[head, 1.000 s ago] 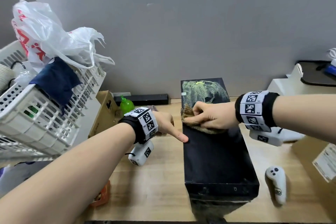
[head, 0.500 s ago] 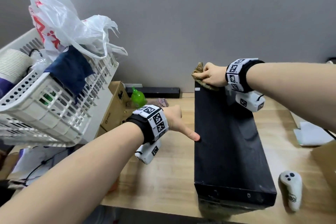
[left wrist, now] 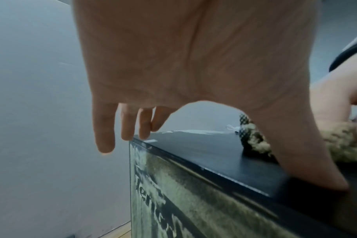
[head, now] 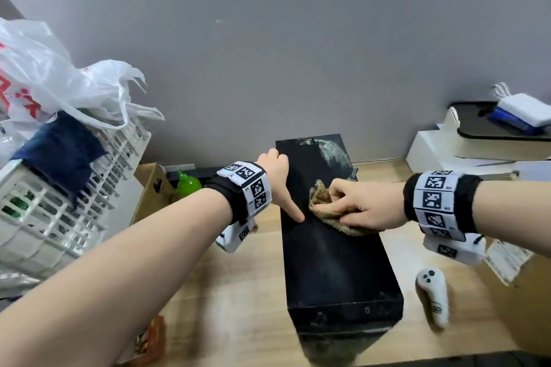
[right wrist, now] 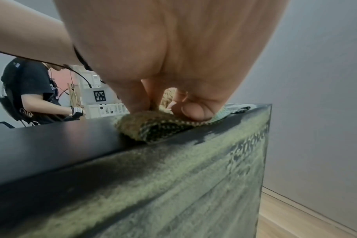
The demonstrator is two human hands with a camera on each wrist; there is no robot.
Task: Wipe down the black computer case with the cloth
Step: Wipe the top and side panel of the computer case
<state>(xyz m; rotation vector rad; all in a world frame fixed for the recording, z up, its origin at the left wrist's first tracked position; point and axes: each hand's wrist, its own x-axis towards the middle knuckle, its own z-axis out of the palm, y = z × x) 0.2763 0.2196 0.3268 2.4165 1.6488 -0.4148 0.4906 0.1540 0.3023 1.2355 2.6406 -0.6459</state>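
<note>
Black case, head view: the black computer case stands on the wooden table, its far end near the wall.
Cloth, head view: the cloth lies bunched on the case top, toward its far half, under the right hand, whose curled fingers pinch it.
Left hand, head view: the left hand rests at the case's left edge, thumb on top.
Left wrist view: fingers straight, relaxed, holding nothing; tips at the far corner.
Right wrist view: fingertips press the cloth near the right edge.
</note>
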